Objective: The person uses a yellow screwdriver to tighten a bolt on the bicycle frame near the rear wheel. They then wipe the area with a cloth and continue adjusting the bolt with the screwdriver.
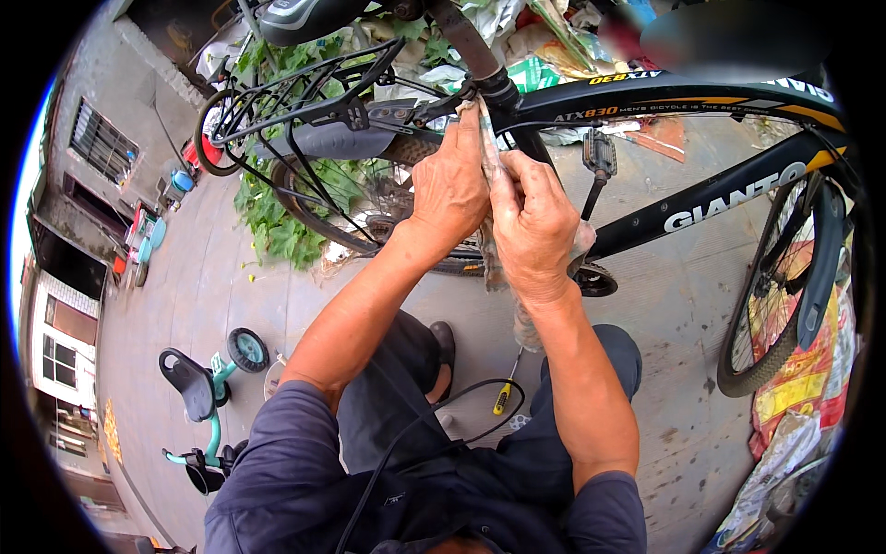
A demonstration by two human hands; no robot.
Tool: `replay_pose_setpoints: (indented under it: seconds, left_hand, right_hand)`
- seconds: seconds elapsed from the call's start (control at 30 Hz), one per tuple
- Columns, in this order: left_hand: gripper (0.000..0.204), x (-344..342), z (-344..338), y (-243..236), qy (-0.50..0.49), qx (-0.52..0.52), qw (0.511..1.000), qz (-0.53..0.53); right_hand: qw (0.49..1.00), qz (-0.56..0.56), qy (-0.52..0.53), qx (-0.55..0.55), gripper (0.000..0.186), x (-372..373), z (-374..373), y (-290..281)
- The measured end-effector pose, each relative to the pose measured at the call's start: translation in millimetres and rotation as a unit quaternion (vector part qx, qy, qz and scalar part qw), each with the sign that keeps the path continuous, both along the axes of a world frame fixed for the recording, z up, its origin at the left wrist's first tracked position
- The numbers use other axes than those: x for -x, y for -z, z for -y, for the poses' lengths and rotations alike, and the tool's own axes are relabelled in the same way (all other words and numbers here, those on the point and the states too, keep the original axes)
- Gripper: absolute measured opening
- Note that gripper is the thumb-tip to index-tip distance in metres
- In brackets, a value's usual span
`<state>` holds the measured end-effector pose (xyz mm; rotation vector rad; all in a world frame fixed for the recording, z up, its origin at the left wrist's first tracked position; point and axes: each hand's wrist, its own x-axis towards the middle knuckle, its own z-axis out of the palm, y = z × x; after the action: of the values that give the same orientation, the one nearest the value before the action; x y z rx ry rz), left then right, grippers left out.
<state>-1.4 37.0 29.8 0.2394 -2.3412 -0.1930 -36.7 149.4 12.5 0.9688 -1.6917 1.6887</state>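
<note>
A black bicycle stands across in front of me, its saddle at the upper left. Just below the seat post, my left hand presses a thin, pale, stained rag to the frame, fingers together and pointing up. Close beside it, my right hand grips the same rag with bent fingers. The rag runs up between both hands, and its loose ends dangle below them. My fingers partly hide the frame joint behind.
A yellow-handled screwdriver lies on the concrete by my feet. To the left is a teal child's tricycle. A rear rack and a pedal stick out from the bicycle. Leafy plants and plastic sacks lie around it.
</note>
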Motion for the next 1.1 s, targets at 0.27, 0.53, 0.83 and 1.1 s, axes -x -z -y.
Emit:
replay_pose_setpoints:
  seconds: [0.27, 0.53, 0.83, 1.1]
  left_hand:
    - [0.056, -2, 4, -2, 0.046, -0.086, 0.995, -0.03]
    - [0.061, 4, -13, -12, -0.025, -0.073, 0.997, 0.021]
    - [0.057, -5, 3, -5, 0.054, -0.072, 0.995, -0.047]
    - [0.045, -22, 6, -1, 0.07, -0.135, 0.981, -0.118]
  right_hand:
    - [0.994, -0.019, 0.109, 0.016, 0.019, 17, -12, -9]
    - [0.982, 0.149, 0.111, -0.031, 0.014, 36, -16, 5]
    - [0.98, 0.155, -0.086, -0.085, 0.022, 16, -8, 2]
    - [0.964, 0.242, -0.109, -0.023, 0.016, 7, -8, -3]
